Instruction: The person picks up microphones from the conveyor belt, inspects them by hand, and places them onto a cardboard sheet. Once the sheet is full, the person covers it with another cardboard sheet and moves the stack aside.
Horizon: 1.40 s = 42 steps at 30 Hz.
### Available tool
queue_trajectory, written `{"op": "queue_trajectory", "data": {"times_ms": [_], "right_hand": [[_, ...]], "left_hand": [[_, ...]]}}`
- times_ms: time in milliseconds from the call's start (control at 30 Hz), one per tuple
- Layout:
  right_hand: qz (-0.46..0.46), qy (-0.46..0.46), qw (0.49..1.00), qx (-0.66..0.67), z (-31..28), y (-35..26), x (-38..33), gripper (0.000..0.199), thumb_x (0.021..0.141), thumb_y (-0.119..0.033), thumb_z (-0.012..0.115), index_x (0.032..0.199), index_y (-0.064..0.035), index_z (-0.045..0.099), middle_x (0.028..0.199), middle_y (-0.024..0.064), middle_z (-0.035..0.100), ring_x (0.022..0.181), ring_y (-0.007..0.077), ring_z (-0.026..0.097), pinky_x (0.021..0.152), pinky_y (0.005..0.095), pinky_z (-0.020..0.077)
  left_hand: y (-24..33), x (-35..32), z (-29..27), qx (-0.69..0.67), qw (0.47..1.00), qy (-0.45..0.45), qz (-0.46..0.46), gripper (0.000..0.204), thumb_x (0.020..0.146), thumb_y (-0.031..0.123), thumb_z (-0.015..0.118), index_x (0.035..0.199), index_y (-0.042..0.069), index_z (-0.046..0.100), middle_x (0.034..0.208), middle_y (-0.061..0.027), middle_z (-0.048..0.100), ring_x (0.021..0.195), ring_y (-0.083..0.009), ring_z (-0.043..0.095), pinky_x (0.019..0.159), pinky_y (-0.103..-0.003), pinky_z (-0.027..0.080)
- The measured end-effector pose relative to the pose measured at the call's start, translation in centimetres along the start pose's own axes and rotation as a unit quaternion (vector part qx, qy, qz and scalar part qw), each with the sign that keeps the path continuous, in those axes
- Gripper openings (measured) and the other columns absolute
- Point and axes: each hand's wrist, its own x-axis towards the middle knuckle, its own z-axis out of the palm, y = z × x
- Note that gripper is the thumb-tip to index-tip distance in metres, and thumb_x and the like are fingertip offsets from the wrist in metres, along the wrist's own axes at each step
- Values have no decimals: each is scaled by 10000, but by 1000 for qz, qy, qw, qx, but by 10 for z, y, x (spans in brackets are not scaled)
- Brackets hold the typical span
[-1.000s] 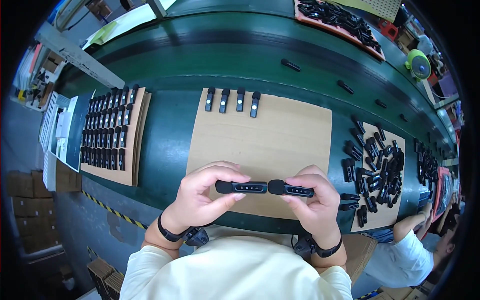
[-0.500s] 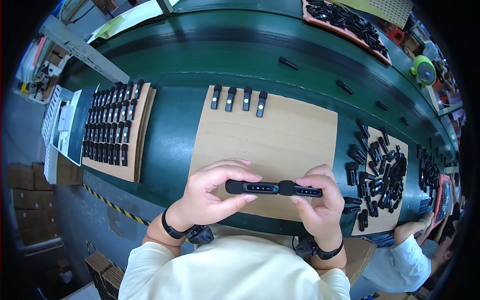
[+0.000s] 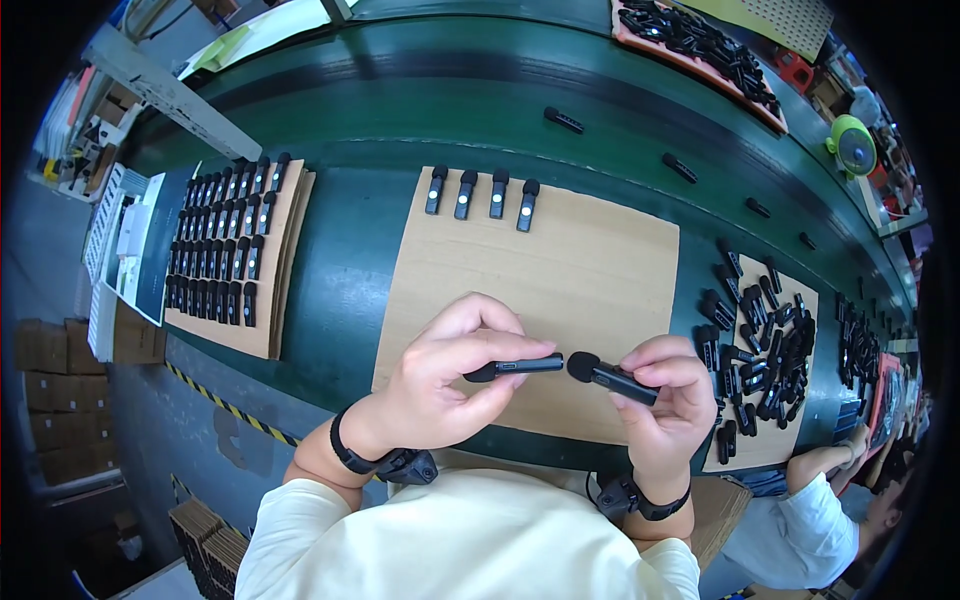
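Between the thumb and fingers of my left hand (image 3: 440, 385) is a small black clip-on microphone (image 3: 538, 365) with a foam tip. It lies nearly level, its narrow side showing and its foam end partly behind my fingers. My right hand (image 3: 675, 395) pinches a second microphone (image 3: 612, 378), foam end toward the left one and body slanting down to the right. A small gap parts the two. Both hands are above the near part of a cardboard sheet (image 3: 570, 290). Along its far edge lies a row of several microphones (image 3: 497, 200) with pale round spots.
A cardboard stack (image 3: 285, 270) at left carries rows of microphones. On the right, many lie heaped on another cardboard piece (image 3: 797, 430). Single microphones (image 3: 680, 167) lie along the green belt (image 3: 450, 110). A full tray (image 3: 700, 75) stands far right; a co-worker (image 3: 790, 530) sits at right.
The two microphones, end to end before, are now apart. Both have been rolled, so their button faces no longer show, and the right one is tilted. Those on the belt have shifted slightly left.
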Motion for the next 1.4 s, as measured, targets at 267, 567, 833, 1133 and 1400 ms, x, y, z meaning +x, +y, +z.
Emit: {"op": "queue_trajectory", "data": {"times_ms": [267,567,833,1133,1400], "right_hand": [[-67,-114,966,-221,7,1,10,309,752,99,727,1034,20,628,995,151,613,863,208,606,757,280,507],[-130,-130,952,-244,9,-6,20,340,731,99,740,1045,14,641,954,150,649,803,246,642,688,306,518],[-126,-180,919,-327,-25,-10,57,321,746,92,739,1038,3,640,960,145,661,791,242,657,671,303,535],[-113,-212,866,-439,-50,74,116,247,806,34,699,1024,-15,595,1026,109,658,841,256,674,700,336,555],[-172,-290,775,-535,-63,112,117,266,791,-58,711,1012,-34,565,1129,103,617,1008,305,623,806,385,535]], "left_hand": [[-13,2,9,-165,986,10,17,283,729,-91,685,991,16,673,982,-106,646,971,-245,626,1000,-450,467],[-10,11,17,-80,996,5,41,298,734,-75,709,1018,13,684,992,-112,678,966,-252,630,943,-418,484],[-10,51,-4,19,997,-50,61,308,772,-40,718,1075,13,705,954,-114,687,876,-229,652,766,-308,533],[-67,125,0,303,936,-101,148,125,807,62,675,924,34,639,889,-103,666,847,-266,662,694,-360,542],[-111,122,19,448,842,-176,243,162,759,120,676,886,38,617,1027,-113,639,952,-274,626,730,-370,540]]}}
